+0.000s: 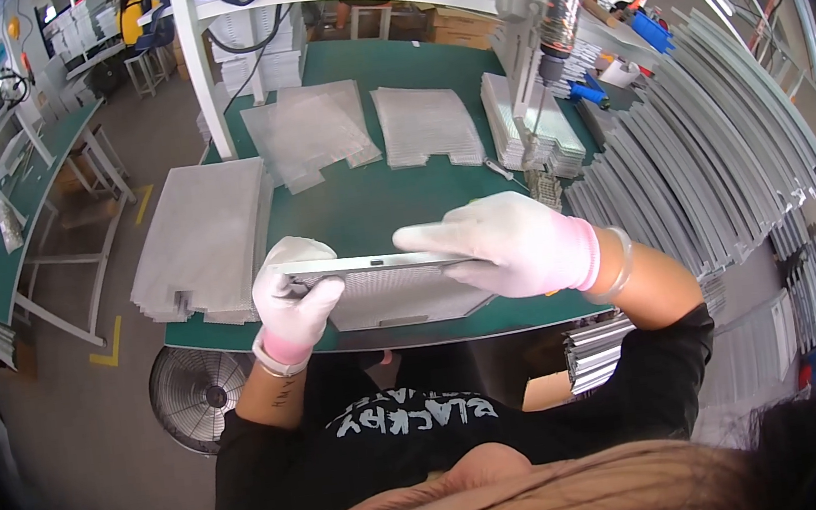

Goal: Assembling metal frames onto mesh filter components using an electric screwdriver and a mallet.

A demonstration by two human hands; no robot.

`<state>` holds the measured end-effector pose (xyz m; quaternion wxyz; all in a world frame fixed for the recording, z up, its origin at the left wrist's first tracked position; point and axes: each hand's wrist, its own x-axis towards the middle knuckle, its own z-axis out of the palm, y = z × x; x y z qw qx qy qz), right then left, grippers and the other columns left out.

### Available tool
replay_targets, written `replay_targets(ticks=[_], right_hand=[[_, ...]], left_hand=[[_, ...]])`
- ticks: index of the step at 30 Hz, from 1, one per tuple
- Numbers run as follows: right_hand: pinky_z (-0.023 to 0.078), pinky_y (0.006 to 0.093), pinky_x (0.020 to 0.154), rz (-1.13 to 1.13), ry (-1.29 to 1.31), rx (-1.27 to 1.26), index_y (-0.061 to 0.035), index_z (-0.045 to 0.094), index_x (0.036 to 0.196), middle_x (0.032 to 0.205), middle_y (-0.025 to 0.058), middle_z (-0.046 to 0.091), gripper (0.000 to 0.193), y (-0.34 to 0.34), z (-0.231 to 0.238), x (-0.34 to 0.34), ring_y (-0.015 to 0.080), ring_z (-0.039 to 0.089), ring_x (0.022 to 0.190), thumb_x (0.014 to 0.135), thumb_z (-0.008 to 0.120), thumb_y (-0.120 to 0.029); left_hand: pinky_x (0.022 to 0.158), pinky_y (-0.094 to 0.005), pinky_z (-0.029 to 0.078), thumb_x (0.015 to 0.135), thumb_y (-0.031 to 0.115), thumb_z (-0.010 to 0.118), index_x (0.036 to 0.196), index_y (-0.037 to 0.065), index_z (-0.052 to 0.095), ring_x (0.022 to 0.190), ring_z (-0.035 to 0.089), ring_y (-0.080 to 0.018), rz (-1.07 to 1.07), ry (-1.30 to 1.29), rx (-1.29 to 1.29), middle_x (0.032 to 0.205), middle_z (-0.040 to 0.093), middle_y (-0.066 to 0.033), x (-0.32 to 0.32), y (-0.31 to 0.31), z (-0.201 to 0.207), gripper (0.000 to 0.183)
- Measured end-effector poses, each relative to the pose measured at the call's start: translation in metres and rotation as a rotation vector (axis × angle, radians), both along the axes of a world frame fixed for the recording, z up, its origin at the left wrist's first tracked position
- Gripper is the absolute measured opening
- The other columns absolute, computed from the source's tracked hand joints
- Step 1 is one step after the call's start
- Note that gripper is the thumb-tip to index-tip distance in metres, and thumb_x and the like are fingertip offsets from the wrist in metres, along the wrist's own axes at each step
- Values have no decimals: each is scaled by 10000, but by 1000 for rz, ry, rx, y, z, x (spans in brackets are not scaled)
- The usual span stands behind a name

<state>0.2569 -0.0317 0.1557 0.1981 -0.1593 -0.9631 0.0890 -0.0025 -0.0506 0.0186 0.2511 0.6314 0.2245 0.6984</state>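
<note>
Near the front edge of the green table, I hold a thin panel with a pale metal frame and a perforated mesh face, tilted up on edge. My left hand, in a white glove with a pink cuff, is closed round the panel's left end, with the thumb on the near side. My right hand, gloved alike, pinches the frame's top rail toward the right, its fingers laid along the rail and its thumb below. A small dark slot shows in the rail between my hands.
Left on the table stands a stack of pale panels. Behind lie loose mesh sheets, a sheet pile and another stack. An orange power screwdriver hangs above. Metal strips crowd the right; a fan stands lower left.
</note>
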Motion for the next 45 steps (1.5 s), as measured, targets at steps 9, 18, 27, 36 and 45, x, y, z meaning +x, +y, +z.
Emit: replay_targets(ticks=[9,18,27,36,45], right_hand=[[467,391,555,57,-50,63,-63,628,1252,706,89,521,526,9,0,-6,297,567,610,740,675,45],[496,381,591,-2,10,18,-65,649,1230,748,113,572,488,11,-1,-7,296,613,672,754,649,44],[499,378,614,15,29,-6,-85,628,1280,762,111,566,538,21,-8,0,298,601,687,758,657,43],[492,378,606,2,-20,-6,-99,616,1289,756,102,556,557,21,-5,0,288,592,678,754,663,49],[476,385,593,51,15,-36,-73,596,1322,743,110,575,618,24,0,-5,297,587,658,732,678,93]], left_hand=[[855,-272,509,727,16,855,1298,33,408,1026,566,-155,113,-359,3,1243,519,-132,24,7,-13,726],[825,-252,505,696,-4,860,1311,16,442,990,591,-132,196,-239,81,1370,515,-184,21,27,-7,744],[639,-250,501,673,73,891,1177,-36,609,696,563,-110,588,-22,129,1203,672,-199,27,23,-9,587],[824,-313,558,782,65,769,1188,-79,629,997,708,-317,692,-19,14,1218,659,-252,35,13,-8,453],[789,-309,557,845,33,647,1133,-71,658,898,708,-287,713,166,135,1121,701,-217,15,17,2,306]])
